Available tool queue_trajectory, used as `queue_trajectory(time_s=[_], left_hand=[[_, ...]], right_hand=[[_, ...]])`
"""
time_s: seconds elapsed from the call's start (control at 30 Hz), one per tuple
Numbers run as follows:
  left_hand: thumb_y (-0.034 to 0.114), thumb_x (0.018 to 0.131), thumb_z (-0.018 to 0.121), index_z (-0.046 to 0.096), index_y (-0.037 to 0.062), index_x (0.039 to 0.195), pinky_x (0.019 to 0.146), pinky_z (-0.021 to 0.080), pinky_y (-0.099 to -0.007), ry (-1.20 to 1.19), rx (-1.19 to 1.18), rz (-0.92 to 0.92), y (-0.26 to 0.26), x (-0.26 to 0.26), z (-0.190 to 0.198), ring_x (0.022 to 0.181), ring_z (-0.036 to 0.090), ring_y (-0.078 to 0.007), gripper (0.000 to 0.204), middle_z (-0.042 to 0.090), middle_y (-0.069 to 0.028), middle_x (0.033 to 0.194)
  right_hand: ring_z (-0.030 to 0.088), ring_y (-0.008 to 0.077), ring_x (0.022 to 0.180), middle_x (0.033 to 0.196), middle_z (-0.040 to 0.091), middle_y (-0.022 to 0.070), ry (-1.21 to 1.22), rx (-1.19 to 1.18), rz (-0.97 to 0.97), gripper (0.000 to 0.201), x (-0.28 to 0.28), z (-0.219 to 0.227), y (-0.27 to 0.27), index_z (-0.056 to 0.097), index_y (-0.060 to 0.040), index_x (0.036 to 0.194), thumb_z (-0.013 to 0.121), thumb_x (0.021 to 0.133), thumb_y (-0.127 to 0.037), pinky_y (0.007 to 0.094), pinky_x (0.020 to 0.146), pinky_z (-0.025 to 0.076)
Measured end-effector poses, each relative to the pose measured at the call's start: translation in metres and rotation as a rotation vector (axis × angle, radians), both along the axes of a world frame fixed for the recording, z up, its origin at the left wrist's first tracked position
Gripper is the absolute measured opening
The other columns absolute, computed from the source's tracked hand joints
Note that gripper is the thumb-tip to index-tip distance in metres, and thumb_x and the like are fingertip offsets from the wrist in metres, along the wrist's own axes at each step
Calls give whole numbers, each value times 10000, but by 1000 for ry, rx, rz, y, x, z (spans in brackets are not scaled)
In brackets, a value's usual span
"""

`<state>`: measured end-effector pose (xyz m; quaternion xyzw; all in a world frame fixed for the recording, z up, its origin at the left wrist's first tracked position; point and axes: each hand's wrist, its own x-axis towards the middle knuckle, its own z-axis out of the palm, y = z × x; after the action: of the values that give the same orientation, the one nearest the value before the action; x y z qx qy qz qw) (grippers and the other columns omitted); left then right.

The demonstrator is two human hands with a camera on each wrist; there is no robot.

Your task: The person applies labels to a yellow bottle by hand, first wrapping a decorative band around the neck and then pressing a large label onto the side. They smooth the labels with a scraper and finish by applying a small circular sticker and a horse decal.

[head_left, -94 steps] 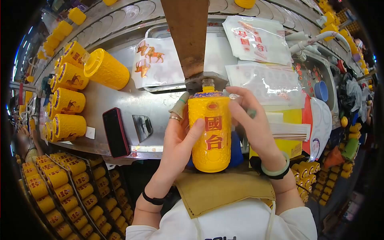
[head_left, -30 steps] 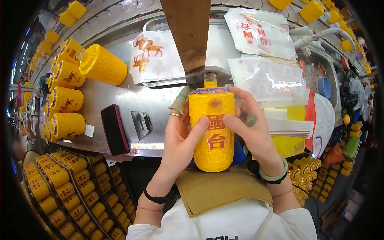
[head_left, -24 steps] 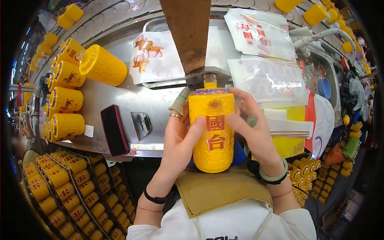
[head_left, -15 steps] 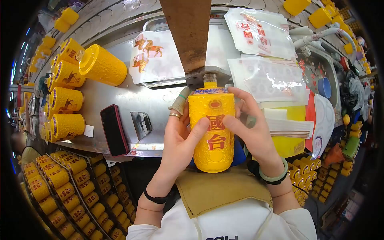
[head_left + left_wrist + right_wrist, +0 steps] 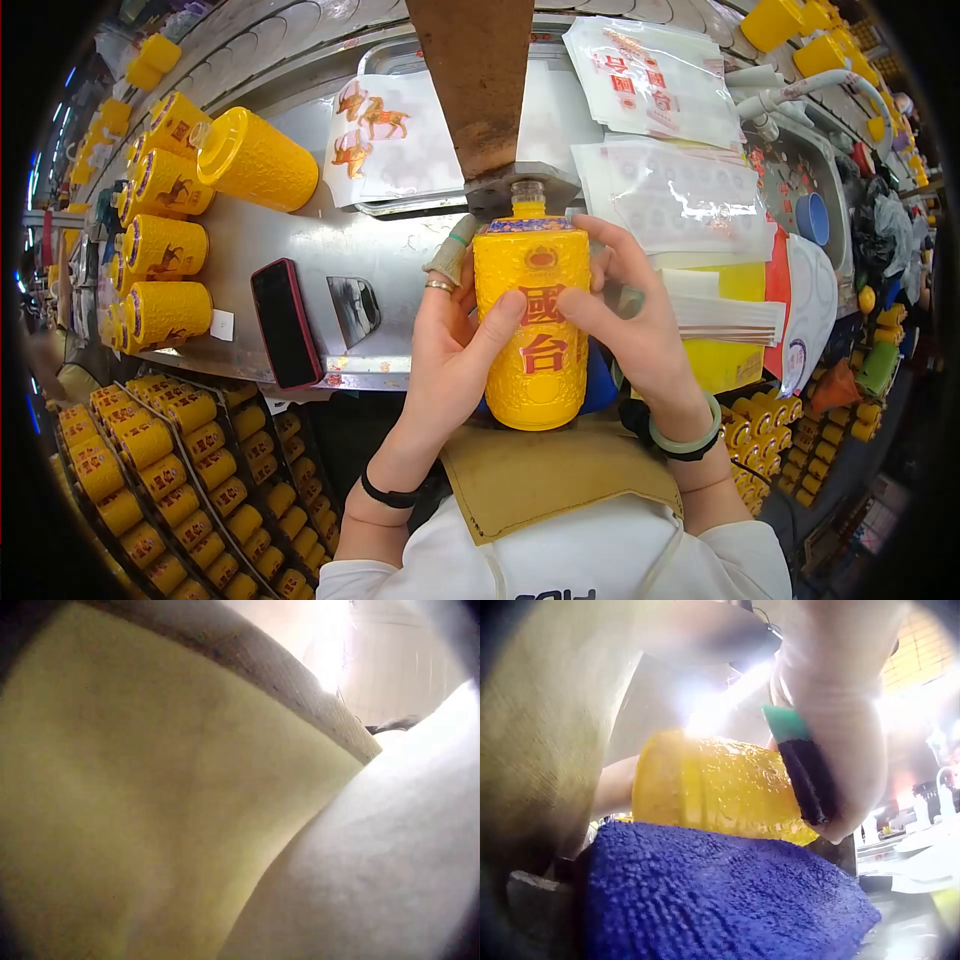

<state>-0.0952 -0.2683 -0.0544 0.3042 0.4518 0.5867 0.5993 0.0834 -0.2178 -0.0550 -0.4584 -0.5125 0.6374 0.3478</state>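
A yellow embossed bottle (image 5: pixel 535 390) with a clear glass neck and red characters lies on its back, its neck toward a metal bracket below a rusty post. My left hand (image 5: pixel 445 350) grips its left side, thumb on the edge of the red lettering (image 5: pixel 541 305); a cloth finger cover (image 5: pixel 450 255) sits on one finger. From the right my right hand (image 5: pixel 635 325) holds it, thumb pressing at the upper character. In the right wrist view a small green-and-black flat piece (image 5: pixel 802 765) lies against the fingers, and a blue towel (image 5: pixel 720 892) lies under the bottle.
Several yellow bottles (image 5: pixel 170 250) stand at the left of the steel bench. A phone (image 5: pixel 286 325) and a metal scraper (image 5: pixel 354 312) lie nearer. Decal sheets (image 5: pixel 655 85) lie back right, beside a sink (image 5: pixel 835 190) with a blue cup (image 5: pixel 812 218). A tan apron (image 5: pixel 565 475) hangs below.
The right thumb has come from the bottle's right edge onto the lettering, shifted off slightly, then returned. The left thumb moved similarly. Yellow bottles on the conveyor behind have shifted.
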Motion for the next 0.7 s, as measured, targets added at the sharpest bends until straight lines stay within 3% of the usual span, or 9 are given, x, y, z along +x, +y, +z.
queue_trajectory(time_s=[0.23, 0.43, 0.5, 0.63, 0.7], left_hand=[[51, 1019, 628, 262, -17, 1583, 1146, 420, -390, -10, -13, 4, 0, 0, 0, 1387, 490, -232, 676, 458, -170, 1527], [22, 965, 685, 244, -36, 1572, 1140, 435, -393, 64, 47, -9, 0, 2, 3, 1371, 510, -243, 752, 466, -190, 1498], [-5, 940, 671, 224, 4, 1617, 1173, 391, -426, 56, -14, -29, 0, 3, 5, 1402, 486, -282, 811, 465, -195, 1517], [-11, 939, 672, 225, 5, 1617, 1170, 396, -425, 68, -15, -24, 0, 3, 5, 1392, 497, -282, 812, 468, -193, 1515], [12, 950, 703, 253, -32, 1563, 1129, 454, -396, 53, 14, -4, 0, 4, 4, 1362, 517, -241, 761, 478, -176, 1482]], right_hand=[[440, 56, 808, 875, 467, -45, -1, -19, 0, 648, 0, 5, 3, 502, -37, 1451, 818, 906, -189, 210, 732, 383], [434, 58, 777, 855, 461, -43, -67, 102, -12, 494, -5, 9, 18, 596, -31, 1312, 803, 891, -184, 221, 700, 382], [429, 60, 751, 823, 455, -44, -111, 90, -25, 419, -9, 14, 22, 630, -28, 1215, 806, 875, -198, 227, 673, 376], [428, 61, 735, 798, 451, -45, -195, 145, -22, 390, -12, 15, 27, 640, -31, 1168, 811, 865, -208, 230, 659, 369], [426, 57, 736, 796, 454, -48, -176, 121, -22, 389, -13, 16, 27, 642, -32, 1155, 816, 863, -221, 226, 655, 363]])
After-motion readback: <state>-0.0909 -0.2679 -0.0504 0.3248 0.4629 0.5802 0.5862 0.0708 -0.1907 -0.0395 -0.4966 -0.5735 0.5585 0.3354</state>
